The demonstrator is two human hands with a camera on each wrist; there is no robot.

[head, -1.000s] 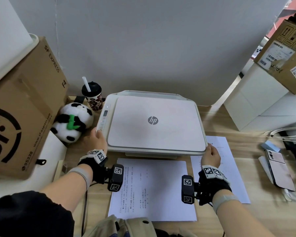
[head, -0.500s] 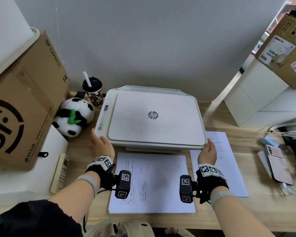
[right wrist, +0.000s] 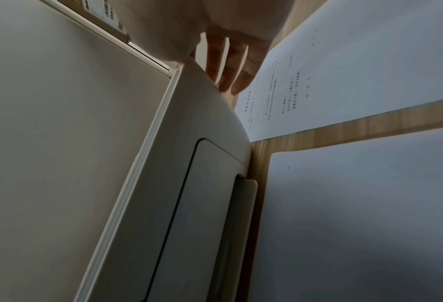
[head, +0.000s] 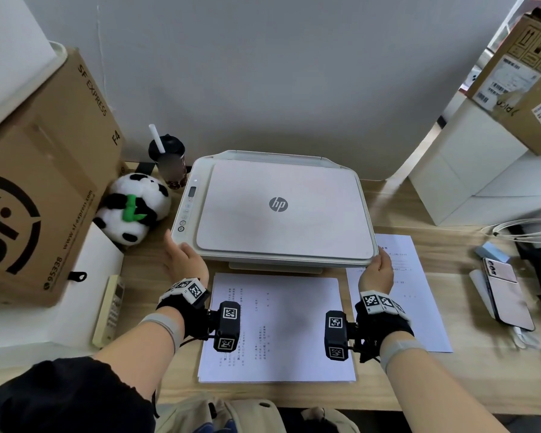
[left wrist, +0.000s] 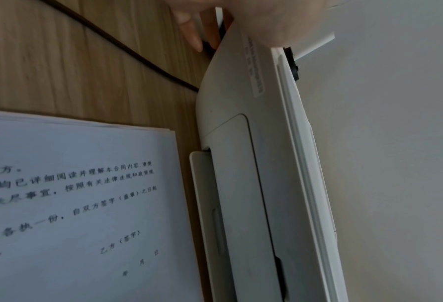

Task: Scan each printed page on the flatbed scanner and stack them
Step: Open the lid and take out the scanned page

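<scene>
Glass bed of the scanner [head: 278, 210] hidden under its closed lid; lid down flat, HP logo up. Drink cup [head: 168, 160] blurred, print unreadable. Cardboard box [head: 38, 189] cut off at the left edge, a second one [head: 525, 85] cut off at top right. Text on the pages too small to read from the head view.

Two lots of paper on the worktop [head: 469, 379]: a stack of printed pages [head: 277, 329] just in front of the scanner, edges of several sheets showing in the left wrist view, exact number impossible to tell; one single page [head: 416, 307] to the right, partly tucked beside the scanner. One plush panda [head: 135, 210], one phone [head: 506, 292].

Left hand [head: 185, 264] at the scanner's front left corner, fingers straight down along its side, gripping nothing. Right hand [head: 377, 270] at the front right corner, fingers straight, tips down toward the single page, gripping nothing.
</scene>
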